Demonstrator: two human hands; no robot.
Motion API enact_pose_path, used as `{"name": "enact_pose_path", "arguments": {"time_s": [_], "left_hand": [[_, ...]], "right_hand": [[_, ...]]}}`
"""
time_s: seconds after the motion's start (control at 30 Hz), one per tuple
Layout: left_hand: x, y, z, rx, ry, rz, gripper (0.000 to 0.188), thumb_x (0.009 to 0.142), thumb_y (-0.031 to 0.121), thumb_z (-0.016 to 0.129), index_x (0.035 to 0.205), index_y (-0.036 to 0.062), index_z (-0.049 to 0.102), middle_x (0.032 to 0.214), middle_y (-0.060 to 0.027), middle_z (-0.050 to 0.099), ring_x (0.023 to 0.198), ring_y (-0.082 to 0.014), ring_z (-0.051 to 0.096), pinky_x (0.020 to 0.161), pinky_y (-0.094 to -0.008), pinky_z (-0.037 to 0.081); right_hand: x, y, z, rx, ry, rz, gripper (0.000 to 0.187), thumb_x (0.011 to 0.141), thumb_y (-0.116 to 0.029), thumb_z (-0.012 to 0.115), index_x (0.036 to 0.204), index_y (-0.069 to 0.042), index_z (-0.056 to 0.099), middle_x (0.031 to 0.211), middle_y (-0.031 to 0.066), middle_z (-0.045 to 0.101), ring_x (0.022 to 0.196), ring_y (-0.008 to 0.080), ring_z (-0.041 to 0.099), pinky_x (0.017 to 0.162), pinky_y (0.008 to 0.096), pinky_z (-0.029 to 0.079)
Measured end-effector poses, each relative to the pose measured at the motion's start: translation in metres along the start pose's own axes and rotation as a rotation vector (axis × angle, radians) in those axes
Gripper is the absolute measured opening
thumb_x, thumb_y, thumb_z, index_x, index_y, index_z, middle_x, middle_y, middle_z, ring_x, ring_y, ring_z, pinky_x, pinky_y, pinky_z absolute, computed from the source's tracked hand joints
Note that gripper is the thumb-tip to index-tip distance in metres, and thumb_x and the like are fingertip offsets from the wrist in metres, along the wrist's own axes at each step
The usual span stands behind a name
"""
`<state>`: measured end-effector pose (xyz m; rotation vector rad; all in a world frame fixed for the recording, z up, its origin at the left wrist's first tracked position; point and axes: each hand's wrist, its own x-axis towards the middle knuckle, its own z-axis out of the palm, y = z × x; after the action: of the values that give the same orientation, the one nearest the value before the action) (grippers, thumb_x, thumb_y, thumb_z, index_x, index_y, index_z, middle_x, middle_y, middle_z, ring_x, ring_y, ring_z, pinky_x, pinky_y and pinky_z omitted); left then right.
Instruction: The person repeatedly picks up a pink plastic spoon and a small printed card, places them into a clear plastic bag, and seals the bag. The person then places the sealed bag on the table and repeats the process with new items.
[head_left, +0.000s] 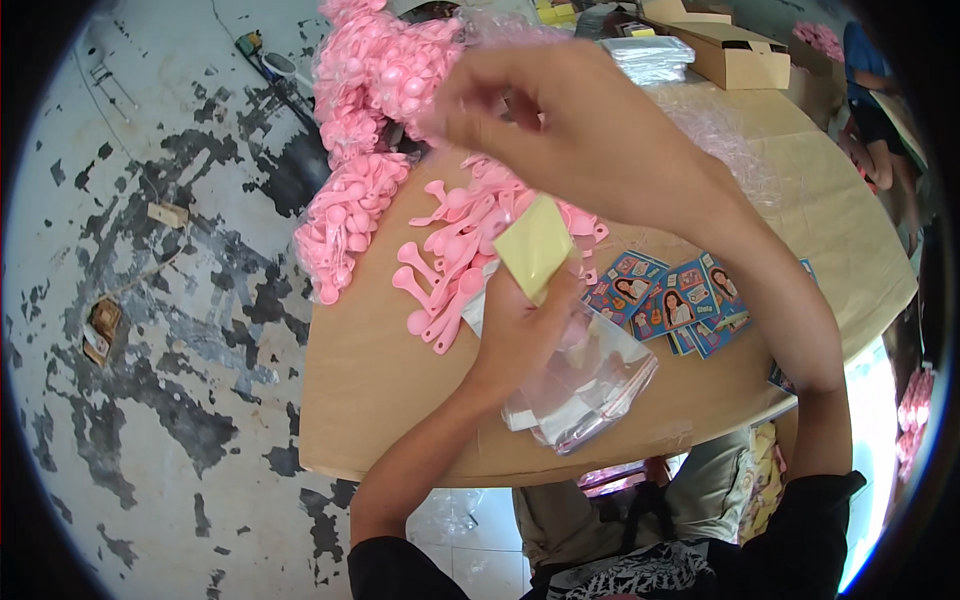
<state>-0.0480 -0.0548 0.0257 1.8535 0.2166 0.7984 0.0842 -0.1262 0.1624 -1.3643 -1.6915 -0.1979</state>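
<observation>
Taking the left hand as the clock's centre, with 12 pointing away from the person, a loose pile of clear bags (585,400) lies at 5 o'clock, near the close edge of the brown-covered table (385,405). Slick and thin, the bags could slide off toward the lap if a forearm drags across them.

The left hand (525,320) grips a pale yellow packet (535,245), which stands tilted out of the fingers toward 12. Whether it also pinches a bag beneath is hidden. The glossy packet could slip or bend if that grasp is loose or pressed too hard.

At 3 o'clock, blue printed cards (675,305) overlap untidily under the right forearm; a low sweep might scatter them. Loose pink spoons (445,265) spread at 10 o'clock, close enough for a knuckle to knock.

The right hand (565,125) is raised at 12, fingers curled and blurred; I cannot tell whether it holds anything.

Farther off, bagged pink spoons (350,205) heap at 11 and a cardboard box (735,60) sits at 1.
</observation>
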Motion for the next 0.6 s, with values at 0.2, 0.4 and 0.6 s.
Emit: {"name": "enact_pose_path", "arguments": {"time_s": [0.2,0.4,0.6], "left_hand": [[0.001,0.016,-0.003,-0.454,-0.222,-0.307,0.039,0.097,0.008,0.060,0.135,0.0002,0.049,0.128,-0.0155,0.063,0.114,-0.0241,0.064,0.094,-0.0352,0.054],[0.007,0.010,-0.016,-0.607,-0.482,-0.231,0.046,0.104,0.022,0.051,0.143,0.0016,0.039,0.137,-0.0176,0.055,0.124,-0.0268,0.058,0.102,-0.0397,0.051],[0.041,0.052,-0.016,-0.380,-0.139,-0.057,0.050,0.106,0.036,0.039,0.140,-0.0003,0.045,0.126,-0.0151,0.061,0.114,-0.0236,0.063,0.096,-0.0389,0.053]], "right_hand": [[-0.010,0.042,-0.016,-0.164,0.123,-0.201,0.044,0.090,-0.044,0.066,0.097,0.000,0.070,0.087,0.0161,0.071,0.074,0.0256,0.068,0.069,0.0377,0.052],[0.001,0.031,-0.034,0.128,-0.399,0.082,0.015,0.091,-0.020,0.071,0.090,-0.005,0.068,0.060,-0.0048,0.056,0.056,0.0021,0.047,0.053,0.0248,0.039],[0.001,0.042,-0.043,-0.009,-0.279,-0.024,0.011,0.090,-0.014,0.070,0.093,-0.003,0.068,0.062,-0.0005,0.059,0.057,0.0055,0.050,0.054,0.0268,0.042]]}}
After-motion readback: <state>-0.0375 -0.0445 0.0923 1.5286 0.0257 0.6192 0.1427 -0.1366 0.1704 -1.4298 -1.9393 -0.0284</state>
